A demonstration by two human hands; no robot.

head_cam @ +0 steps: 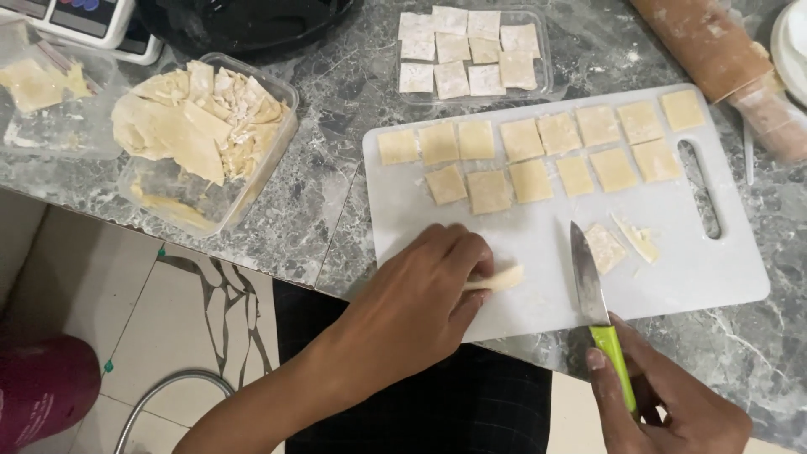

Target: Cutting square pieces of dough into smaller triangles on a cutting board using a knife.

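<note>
Head view: left hand point(424, 290) fingers pinch a dough strip point(498, 280) (at 6 o'clock on the white cutting board point(714, 269)). Right hand point(672, 403) fingers wrap closed around a green-handled knife point(598, 324), at 3 o'clock of the strip.

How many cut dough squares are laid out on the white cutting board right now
15 dough squares on the cutting board: eight in the back row, four behind the knife at right, three at middle left. Trimmed scraps excluded; none seem hidden.
</note>
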